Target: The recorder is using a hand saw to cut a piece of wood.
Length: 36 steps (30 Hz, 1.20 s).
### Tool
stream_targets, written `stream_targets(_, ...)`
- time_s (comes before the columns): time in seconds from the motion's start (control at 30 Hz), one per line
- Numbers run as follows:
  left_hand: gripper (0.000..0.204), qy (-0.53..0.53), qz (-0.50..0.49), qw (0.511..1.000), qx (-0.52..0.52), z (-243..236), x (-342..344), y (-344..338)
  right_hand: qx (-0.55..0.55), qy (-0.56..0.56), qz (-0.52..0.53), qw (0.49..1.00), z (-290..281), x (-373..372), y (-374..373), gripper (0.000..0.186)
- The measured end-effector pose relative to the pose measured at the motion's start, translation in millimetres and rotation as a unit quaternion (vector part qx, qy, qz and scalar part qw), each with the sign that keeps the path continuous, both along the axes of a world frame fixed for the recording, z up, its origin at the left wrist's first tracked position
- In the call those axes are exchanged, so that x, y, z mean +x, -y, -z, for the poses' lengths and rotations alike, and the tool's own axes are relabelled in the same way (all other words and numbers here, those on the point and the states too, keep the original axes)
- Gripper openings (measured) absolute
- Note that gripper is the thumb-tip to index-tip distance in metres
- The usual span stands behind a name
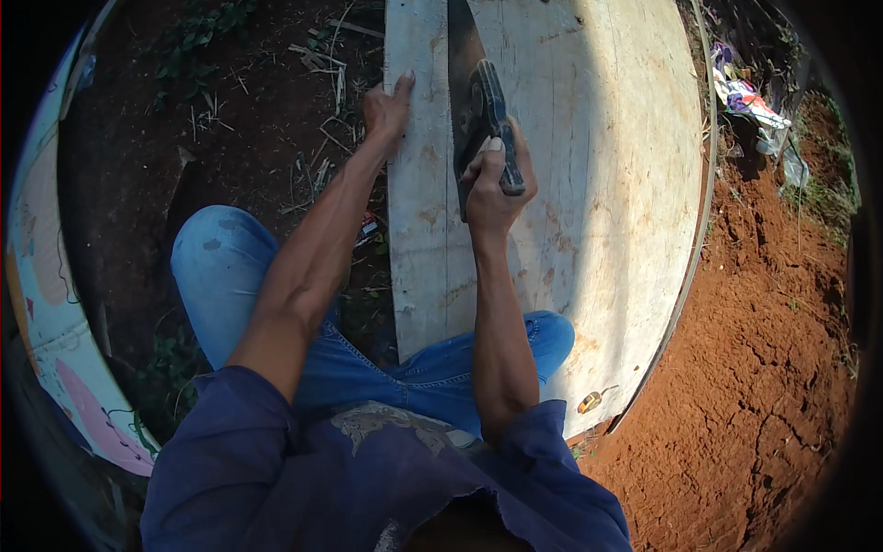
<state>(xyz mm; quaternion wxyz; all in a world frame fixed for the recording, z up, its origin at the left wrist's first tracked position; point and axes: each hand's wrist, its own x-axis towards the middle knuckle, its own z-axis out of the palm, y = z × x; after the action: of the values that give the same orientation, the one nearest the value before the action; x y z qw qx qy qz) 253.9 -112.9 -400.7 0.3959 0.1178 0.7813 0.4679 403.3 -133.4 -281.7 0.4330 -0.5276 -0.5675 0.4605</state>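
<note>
A pale, stained wooden board lies across my bent knee, with a long straight line along its left side. My left hand grips the board's left edge. My right hand is closed round the dark handle of a hand saw, whose blade runs lengthwise along the board, up toward the top of the view, near that left side. How far the blade sits into the wood I cannot tell. A small yellow and black tape measure lies on the board's lower right part.
A painted panel curves along the far left. Dark soil with dry sticks and leaves lies left of the board. At the right are red earth, colourful plastic rubbish and weeds.
</note>
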Motion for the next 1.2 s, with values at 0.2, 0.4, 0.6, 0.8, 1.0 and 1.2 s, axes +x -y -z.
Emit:
stream_targets(0.2, 0.063, -0.001, -0.018, 0.999, 0.045, -2.7, -14.9, -6.6, -0.033, 0.061, 0.002, 0.998, -96.5, 105.0, 149.0, 0.051)
stream_targets(0.4, 0.065, -0.034, -0.003, 0.998, 0.051, 7.2, -4.7, -15.7, 0.026, 0.002, -0.013, 1.000, 0.6, -1.7, -16.0, 0.038)
stream_targets(0.6, 0.056, -0.026, -0.011, 1.000, 0.003, -12.8, -15.6, -1.8, -0.006, 0.058, -0.003, 0.998, -64.8, 104.6, 147.9, 0.049)
stream_targets(0.8, 0.052, -0.006, -0.006, 1.000, 0.004, -7.7, 4.7, -13.3, 0.072, 0.072, -0.002, 0.995, 0.4, 31.3, 21.6, 0.042)
stream_targets(1.0, 0.053, -0.018, -0.020, 1.000, 0.009, 4.1, -11.4, -3.2, 0.009, 0.092, -0.009, 0.996, -22.3, 48.8, 74.0, 0.048)
stream_targets(1.2, 0.056, -0.030, -0.005, 0.998, 0.052, 1.8, -9.7, -5.3, 0.009, 0.049, -0.008, 0.999, -52.2, 80.5, 109.5, 0.053)
